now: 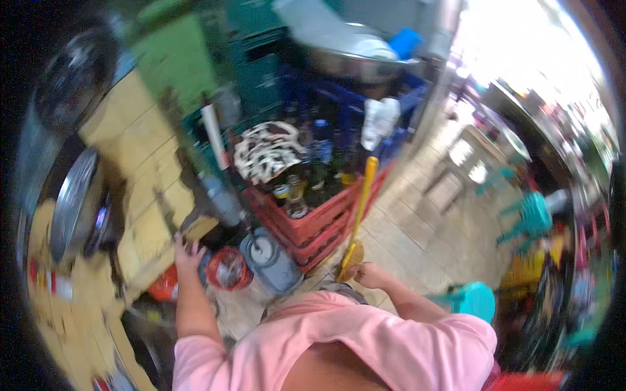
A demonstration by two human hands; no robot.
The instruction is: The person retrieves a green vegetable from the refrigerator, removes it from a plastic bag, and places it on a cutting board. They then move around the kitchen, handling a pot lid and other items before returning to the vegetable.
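Observation:
My left hand (188, 254) is at the edge of the yellow tiled counter (147, 195), its fingers spread and nothing seen in them. Just beyond its fingertips is a small yellowish-brown piece (199, 228). My right hand (369, 275) is curled low in front of my body, beside a flat yellow-brown thing (353, 253). Blur hides whether the fingers grip it. A long yellow pole (362, 202) stands against the red crates and runs down close to that hand.
Red crates (313, 225) hold several bottles, with a white-and-dark patterned cloth (268, 151) on top. A blue-grey container (274, 260) and a red bucket (229, 268) stand on the floor. Teal stools (473, 301) and a beige chair (466, 159) are to the right. A metal basin (355, 65) sits at the back.

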